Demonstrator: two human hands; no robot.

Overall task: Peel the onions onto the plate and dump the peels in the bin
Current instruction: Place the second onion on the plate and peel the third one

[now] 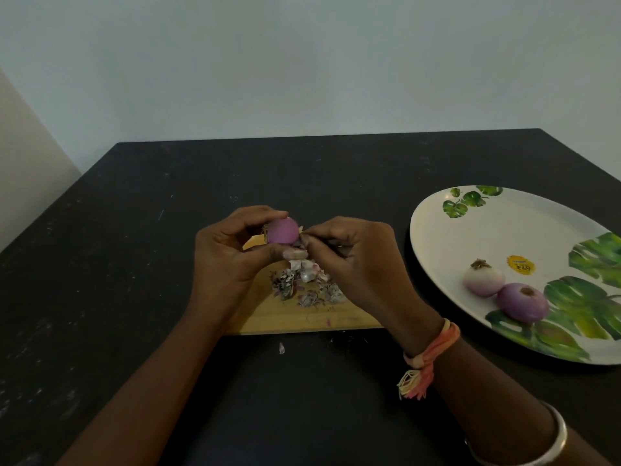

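Two onions done, one more in my hands.
The plate (504,227) holds two peeled onions (522,302); over the board (302,322) my left hand (228,253) grips a third onion (283,231); my right hand (356,260) pinches its skin (301,229); the peels (302,285) wait on the board; I see no bin; my fingers hide part of the onion.

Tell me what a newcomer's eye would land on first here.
The bright pink onion at the centre draws the eye first, gripped by the left hand while the right hand pinches at its side. Next comes the pile of papery peels on the wooden board under the hands. Then the big leaf-print plate at the right of the dark table, carrying a pale peeled onion beside a purple peeled onion.
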